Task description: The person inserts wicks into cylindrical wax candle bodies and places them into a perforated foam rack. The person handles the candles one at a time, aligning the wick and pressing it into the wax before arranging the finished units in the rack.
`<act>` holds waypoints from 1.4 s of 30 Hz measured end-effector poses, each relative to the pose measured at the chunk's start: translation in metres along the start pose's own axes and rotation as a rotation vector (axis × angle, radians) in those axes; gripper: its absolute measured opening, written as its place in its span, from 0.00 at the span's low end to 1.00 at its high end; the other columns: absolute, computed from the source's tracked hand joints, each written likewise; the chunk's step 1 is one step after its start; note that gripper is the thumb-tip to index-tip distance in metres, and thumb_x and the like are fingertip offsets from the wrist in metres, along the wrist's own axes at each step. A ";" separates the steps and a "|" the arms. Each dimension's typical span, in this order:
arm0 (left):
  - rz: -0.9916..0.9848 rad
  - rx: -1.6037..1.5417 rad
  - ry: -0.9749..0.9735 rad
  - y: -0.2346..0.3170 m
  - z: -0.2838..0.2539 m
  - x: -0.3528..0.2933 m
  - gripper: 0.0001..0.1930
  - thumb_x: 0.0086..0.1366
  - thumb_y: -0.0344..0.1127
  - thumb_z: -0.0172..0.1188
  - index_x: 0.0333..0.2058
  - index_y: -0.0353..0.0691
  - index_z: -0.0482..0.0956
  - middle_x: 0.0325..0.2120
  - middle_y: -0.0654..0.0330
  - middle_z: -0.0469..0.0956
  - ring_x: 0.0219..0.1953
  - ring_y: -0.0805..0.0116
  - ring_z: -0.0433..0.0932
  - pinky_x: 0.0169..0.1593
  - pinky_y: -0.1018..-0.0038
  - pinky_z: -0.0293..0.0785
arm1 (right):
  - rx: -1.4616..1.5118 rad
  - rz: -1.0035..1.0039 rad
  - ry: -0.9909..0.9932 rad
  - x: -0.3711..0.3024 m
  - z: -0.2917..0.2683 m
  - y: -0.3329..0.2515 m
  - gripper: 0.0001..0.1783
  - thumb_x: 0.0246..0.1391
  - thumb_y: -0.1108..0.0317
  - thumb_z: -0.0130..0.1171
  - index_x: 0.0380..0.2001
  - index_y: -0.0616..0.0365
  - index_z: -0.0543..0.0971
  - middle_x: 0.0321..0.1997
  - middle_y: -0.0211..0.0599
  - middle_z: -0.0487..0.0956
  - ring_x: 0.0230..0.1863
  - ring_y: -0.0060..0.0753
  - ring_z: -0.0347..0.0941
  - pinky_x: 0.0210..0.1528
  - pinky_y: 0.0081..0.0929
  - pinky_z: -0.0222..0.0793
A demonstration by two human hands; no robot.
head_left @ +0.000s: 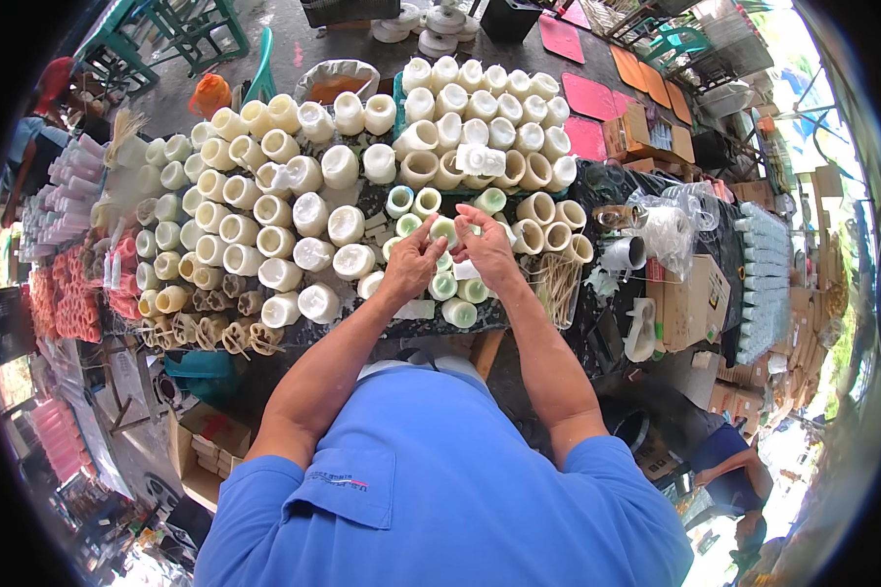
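Observation:
A small pale green candle sits between my two hands over the front of the table. The bent fingers of my left hand close on its left side. On the other side, the fingertips of my right hand are pinched at its right edge; the exact contact there is too small to see. More pale green candles stand around my hands, among them one by the table's front edge and a hollow one just beyond. Rows of cream wax cylinders spread out to the left.
A tray of cream candles lies beyond my hands, with a white block on top. Thin sticks lie in a tray at my right, near a cardboard box. Pink wax pieces fill the far left. Another person is at lower right.

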State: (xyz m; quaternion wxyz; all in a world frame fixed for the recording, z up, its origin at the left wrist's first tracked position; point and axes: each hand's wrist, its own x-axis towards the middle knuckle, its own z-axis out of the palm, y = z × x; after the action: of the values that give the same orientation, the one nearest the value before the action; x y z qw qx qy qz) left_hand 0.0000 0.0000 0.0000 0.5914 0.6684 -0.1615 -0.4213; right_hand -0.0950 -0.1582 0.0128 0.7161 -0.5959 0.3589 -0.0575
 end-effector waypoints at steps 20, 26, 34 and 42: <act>-0.064 0.092 -0.295 0.028 -0.012 0.012 0.31 0.76 0.37 0.65 0.73 0.35 0.68 0.33 0.67 0.79 0.31 0.79 0.71 0.35 0.76 0.71 | 0.018 -0.044 0.344 -0.023 0.018 0.004 0.15 0.74 0.62 0.62 0.41 0.67 0.84 0.25 0.36 0.84 0.21 0.25 0.81 0.21 0.24 0.78; 0.059 0.135 -0.377 0.023 -0.025 0.024 0.28 0.78 0.38 0.62 0.73 0.43 0.70 0.25 0.74 0.68 0.27 0.81 0.66 0.31 0.79 0.67 | -0.228 -0.086 0.036 -0.015 -0.005 -0.016 0.19 0.72 0.60 0.66 0.42 0.70 0.85 0.31 0.37 0.86 0.27 0.26 0.85 0.27 0.23 0.82; 0.196 0.079 -0.137 0.003 -0.001 0.010 0.25 0.80 0.40 0.56 0.68 0.30 0.73 0.45 0.54 0.72 0.43 0.67 0.81 0.45 0.71 0.84 | 0.187 0.098 0.127 -0.001 -0.007 0.002 0.16 0.75 0.63 0.62 0.40 0.68 0.86 0.31 0.36 0.86 0.22 0.25 0.81 0.26 0.22 0.81; 0.176 0.240 0.035 -0.003 0.014 0.003 0.30 0.76 0.43 0.66 0.70 0.35 0.73 0.37 0.57 0.72 0.36 0.69 0.76 0.39 0.70 0.81 | -0.176 0.003 -0.036 -0.005 -0.011 -0.023 0.20 0.73 0.56 0.64 0.47 0.66 0.85 0.32 0.34 0.84 0.26 0.23 0.81 0.26 0.21 0.79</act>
State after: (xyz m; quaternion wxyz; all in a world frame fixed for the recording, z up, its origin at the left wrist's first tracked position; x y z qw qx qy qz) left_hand -0.0093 -0.0102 -0.0031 0.5444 0.7248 -0.2582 -0.3339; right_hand -0.0970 -0.1714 0.0351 0.6675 -0.6568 0.3504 -0.0140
